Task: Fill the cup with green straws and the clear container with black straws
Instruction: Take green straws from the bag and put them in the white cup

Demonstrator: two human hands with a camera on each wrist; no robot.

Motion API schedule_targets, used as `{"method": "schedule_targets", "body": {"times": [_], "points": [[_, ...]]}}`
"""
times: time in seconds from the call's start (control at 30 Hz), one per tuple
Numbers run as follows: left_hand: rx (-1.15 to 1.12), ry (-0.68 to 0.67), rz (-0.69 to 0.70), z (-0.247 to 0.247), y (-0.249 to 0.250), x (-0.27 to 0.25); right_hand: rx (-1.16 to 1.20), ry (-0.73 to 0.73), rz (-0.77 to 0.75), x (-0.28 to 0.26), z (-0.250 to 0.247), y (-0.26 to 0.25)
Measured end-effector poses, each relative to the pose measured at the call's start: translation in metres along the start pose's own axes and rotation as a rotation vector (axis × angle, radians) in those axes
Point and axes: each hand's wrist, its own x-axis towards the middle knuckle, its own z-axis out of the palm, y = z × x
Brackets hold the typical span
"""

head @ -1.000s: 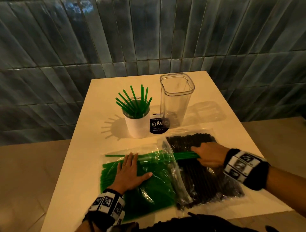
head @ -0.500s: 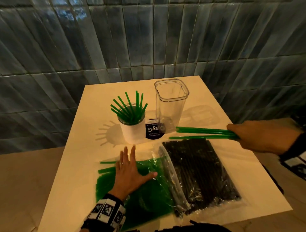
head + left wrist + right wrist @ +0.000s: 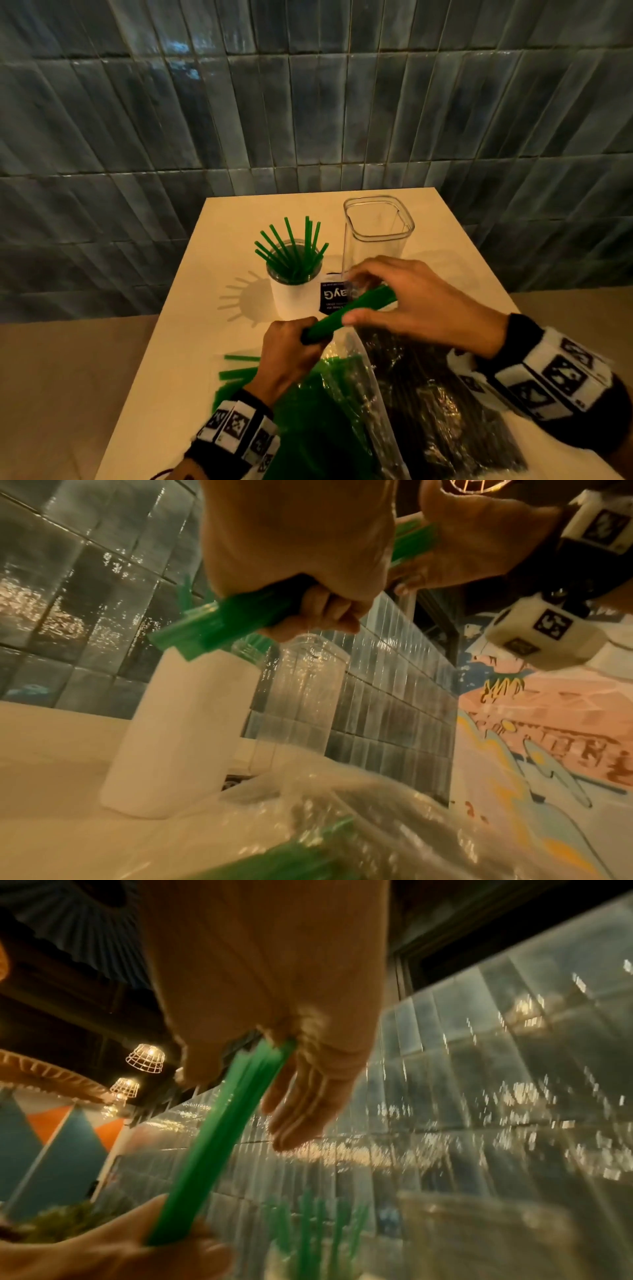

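Note:
A white cup (image 3: 291, 301) at mid-table holds several green straws (image 3: 291, 253) fanned out. To its right stands the tall clear container (image 3: 376, 233), with nothing visible inside. Just in front of them, both hands hold one bundle of green straws (image 3: 352, 313) slanted above the table. My left hand (image 3: 291, 353) grips its lower end in a fist. My right hand (image 3: 411, 301) pinches the upper end between thumb and fingers. In the left wrist view the bundle (image 3: 222, 626) sticks out of the fist, close to the cup (image 3: 178, 737). The bundle (image 3: 222, 1137) also shows in the right wrist view.
An opened plastic bag of green straws (image 3: 315, 431) lies at the near left of the cream table (image 3: 455, 274), with a few ends poking out on the left. A bag of black straws (image 3: 445, 411) lies beside it on the right. A tiled wall (image 3: 308, 102) stands behind.
My right hand swung the green bundle from the far right back to the middle, in front of the cup. My left hand left the green bag and now grips the bundle's lower end.

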Motion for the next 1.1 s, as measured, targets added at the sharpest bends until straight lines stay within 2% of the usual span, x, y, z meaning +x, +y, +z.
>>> {"method": "schedule_targets", "body": {"times": [0.07,0.17,0.2,0.23,0.3,0.37,0.43,0.53,0.63,0.8,0.9,1.0,1.1], "points": [[-0.105,0.017,-0.016,0.002,0.009,0.004,0.352,0.14,-0.049,0.008,0.013,-0.008],[-0.26,0.094,-0.062,0.001,0.023,0.015,0.902,0.43,-0.096,0.023,0.027,-0.01],[-0.288,0.109,-0.081,0.0,0.027,0.018,1.034,0.472,-0.063,0.029,0.029,-0.009],[-0.318,0.104,-0.083,-0.001,0.03,0.023,1.08,0.446,-0.015,0.034,0.032,-0.009],[-0.384,0.083,-0.022,-0.005,0.039,0.03,0.967,0.312,0.02,0.045,0.044,-0.012],[-0.408,0.069,0.067,-0.009,0.043,0.037,0.842,0.28,0.057,0.053,0.054,-0.021],[-0.381,-0.012,0.106,-0.015,0.041,0.04,0.899,0.327,0.125,0.063,0.05,-0.023],[-0.179,-0.127,0.05,-0.025,0.032,0.045,1.012,0.48,0.177,0.084,0.028,-0.015],[0.037,-0.07,0.006,-0.035,0.011,0.059,1.053,0.603,0.148,0.104,0.008,-0.007],[-0.013,0.057,-0.055,-0.05,-0.005,0.079,1.076,0.675,0.132,0.141,0.005,0.001],[-0.011,0.094,-0.041,-0.044,-0.014,0.083,0.922,0.595,0.198,0.158,0.023,0.01],[0.003,0.147,0.02,-0.036,-0.024,0.082,0.658,0.449,0.255,0.168,0.048,0.026],[0.011,0.209,0.079,-0.032,-0.031,0.077,0.523,0.418,0.283,0.168,0.065,0.04]]}}
